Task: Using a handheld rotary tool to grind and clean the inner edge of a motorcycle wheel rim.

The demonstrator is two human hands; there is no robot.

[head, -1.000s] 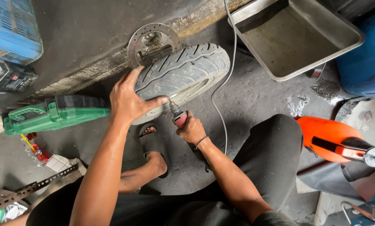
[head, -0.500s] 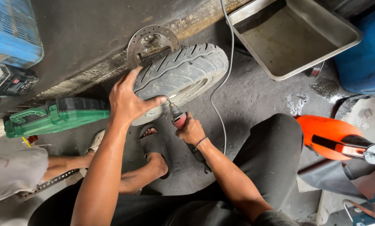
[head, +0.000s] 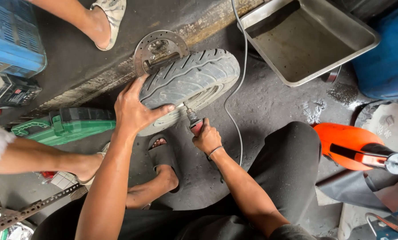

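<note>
A small black scooter tyre [head: 191, 84] on its wheel stands on the concrete floor, with a perforated brake disc [head: 157, 49] behind it. My left hand [head: 134, 111] is spread flat on the tyre's tread and sidewall. My right hand [head: 206, 138] grips a red-handled tool [head: 193, 121] whose metal tip touches the wheel near the rim. A thin grey hose [head: 234, 89] curves from the tool up past the tyre.
A metal tray [head: 305, 40] lies at the upper right beside a blue container [head: 385, 58]. An orange tool [head: 354, 146] rests at the right. A green case [head: 65, 126] and blue crate [head: 12, 40] sit left. Another person's legs cross at the left and top.
Another person has stepped across the left side; one sandalled foot now stands at the top left, a leg crosses the green case. My hands stay on the tyre and tool.
</note>
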